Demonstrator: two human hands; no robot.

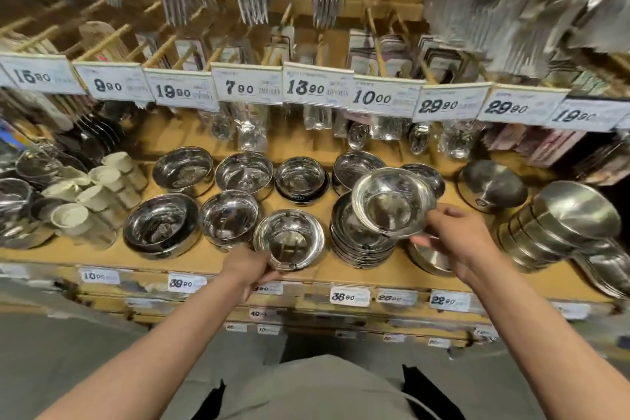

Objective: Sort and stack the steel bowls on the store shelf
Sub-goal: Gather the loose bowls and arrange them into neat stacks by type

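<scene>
Nearest the camera, both forearms reach forward to the front edge of the shelf (402, 274). The left hand (246, 266) has its grip closed on the near rim of a small steel bowl (289, 239), which sits tilted toward the person at the shelf front. The right hand (458, 239) pinches the rim of a wide-rimmed bowl (392, 203), holding it raised and tilted just above a stack of shallow dishes (358, 242). Under the right hand lies an overturned bowl (431, 257), partly hidden. Left of the small bowl stand two open bowls; four more stand in the row behind. To the far right, a leaning stack of matte bowls (559, 228). Behind, price tags (247, 87) hang below packaged cutlery.
</scene>
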